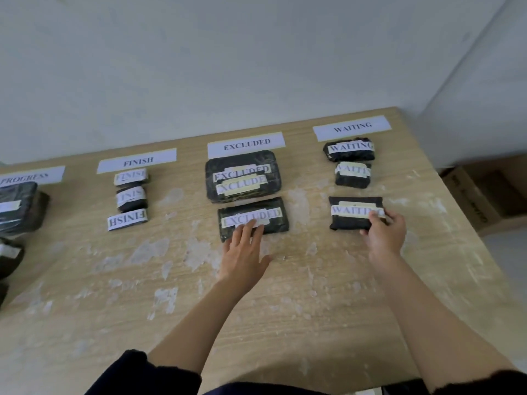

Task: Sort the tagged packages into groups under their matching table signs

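On the wooden table (285,309), black packages lie in columns under their signs. The left hand (242,252) rests flat, fingers spread, on the nearest EXCLUDED package (273,223); the right hand (385,232) grips the nearest WAITING package (350,220) at its corner

The wooden table (114,280) was worn, its light grain blotched with pale scuffed patches. Behind it rose a plain white wall (228,52). Down on the floor to the right sat what looked like a cardboard box (482,195), its printing unreadable.
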{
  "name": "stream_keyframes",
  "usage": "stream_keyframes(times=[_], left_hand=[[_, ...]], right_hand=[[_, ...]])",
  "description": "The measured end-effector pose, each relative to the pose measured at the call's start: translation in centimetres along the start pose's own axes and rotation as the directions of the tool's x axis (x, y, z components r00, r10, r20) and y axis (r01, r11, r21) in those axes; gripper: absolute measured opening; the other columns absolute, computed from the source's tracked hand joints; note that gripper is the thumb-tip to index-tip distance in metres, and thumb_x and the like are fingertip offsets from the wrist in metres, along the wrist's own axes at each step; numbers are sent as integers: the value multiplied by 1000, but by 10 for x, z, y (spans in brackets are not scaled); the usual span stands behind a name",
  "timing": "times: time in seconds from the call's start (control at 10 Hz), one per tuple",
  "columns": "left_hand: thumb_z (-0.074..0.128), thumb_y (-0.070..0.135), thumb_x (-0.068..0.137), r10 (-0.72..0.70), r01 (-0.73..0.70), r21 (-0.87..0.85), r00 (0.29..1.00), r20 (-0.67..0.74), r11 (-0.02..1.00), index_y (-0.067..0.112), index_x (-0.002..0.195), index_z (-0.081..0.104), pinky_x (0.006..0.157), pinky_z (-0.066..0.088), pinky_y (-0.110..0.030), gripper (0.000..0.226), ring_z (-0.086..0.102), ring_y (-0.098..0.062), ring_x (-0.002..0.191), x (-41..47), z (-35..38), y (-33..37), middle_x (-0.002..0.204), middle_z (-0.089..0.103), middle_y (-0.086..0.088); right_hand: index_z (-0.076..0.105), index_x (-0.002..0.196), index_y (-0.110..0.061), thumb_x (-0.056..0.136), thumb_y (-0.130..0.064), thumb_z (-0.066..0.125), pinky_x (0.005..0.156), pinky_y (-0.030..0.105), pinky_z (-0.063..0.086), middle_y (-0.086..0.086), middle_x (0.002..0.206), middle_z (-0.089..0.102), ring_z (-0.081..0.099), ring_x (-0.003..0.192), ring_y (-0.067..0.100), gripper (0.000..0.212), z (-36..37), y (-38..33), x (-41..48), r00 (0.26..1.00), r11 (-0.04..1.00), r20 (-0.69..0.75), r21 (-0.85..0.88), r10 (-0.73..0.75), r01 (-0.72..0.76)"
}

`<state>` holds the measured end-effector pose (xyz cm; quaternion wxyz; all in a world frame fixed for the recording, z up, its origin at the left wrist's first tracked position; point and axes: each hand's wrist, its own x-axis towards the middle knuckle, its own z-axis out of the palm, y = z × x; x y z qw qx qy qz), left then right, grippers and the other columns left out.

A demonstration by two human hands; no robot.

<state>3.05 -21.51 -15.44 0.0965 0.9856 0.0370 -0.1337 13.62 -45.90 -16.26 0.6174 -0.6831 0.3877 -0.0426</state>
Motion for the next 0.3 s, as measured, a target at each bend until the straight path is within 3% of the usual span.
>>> stream_keyframes(times=[0.1,0.2,0.3], left_hand=[[42,51,94,-4,4,8,1000,2,1000,22,150,16,113,25,-44,69,12,-25,146,2,0,0,159,11,-1],[41,52,94,-2,2,15,1000,-9,1000,22,151,16,113,25,-43,69,13,-25,146,2,-1,-2,159,12,-1],[39,51,95,25,-27,64,1000,18,998,21,151,15,114,26,-43,68,13,-25,146,0,-4,-1,160,11,-2]], right_hand=[[53,119,-10,90,-19,62,86,37,53,11,121,58,62,102,29,31,-1,-4,17,995,990,-54,-119,-82,75],[52,121,-6,90,-22,61,90,38,43,17,134,47,48,121,34,36,1,-7,22,979,933,-76,-325,-188,154],[50,125,-8,88,-24,62,95,47,38,18,139,40,33,128,37,42,2,-10,2,929,810,-73,-517,-363,276]])
